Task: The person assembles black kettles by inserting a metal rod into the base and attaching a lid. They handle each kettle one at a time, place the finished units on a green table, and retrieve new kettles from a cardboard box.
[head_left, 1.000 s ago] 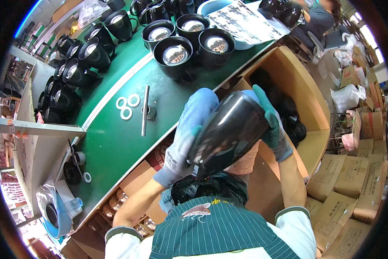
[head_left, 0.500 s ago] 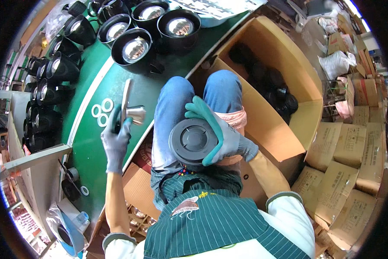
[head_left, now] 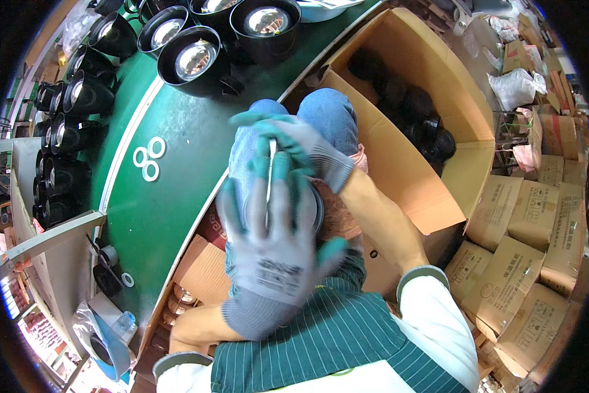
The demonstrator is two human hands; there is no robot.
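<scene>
My left hand [head_left: 268, 255], in a grey and green glove, lies back up over my lap with its fingers stretched along a flat metal tool [head_left: 269, 187]. The tool's thin bar shows edge-on between those fingers, and its round end is hidden. Beneath the hand is a dark grey round part [head_left: 318, 213], mostly covered, with only its rim showing. My right hand [head_left: 301, 141], gloved the same way and blurred, has its fingers curled at the far end of the bar.
Black cups with shiny metal centres [head_left: 196, 60] crowd the green table [head_left: 176, 216], where several white rings [head_left: 151, 171] also lie. An open carton [head_left: 468, 137] holding black parts stands to my right. Stacked cardboard boxes [head_left: 510, 281] are beyond it.
My left hand has brought the metal tool from over the table onto the dark round part in my lap. My right hand has moved from the part's side to the tool's far end.
</scene>
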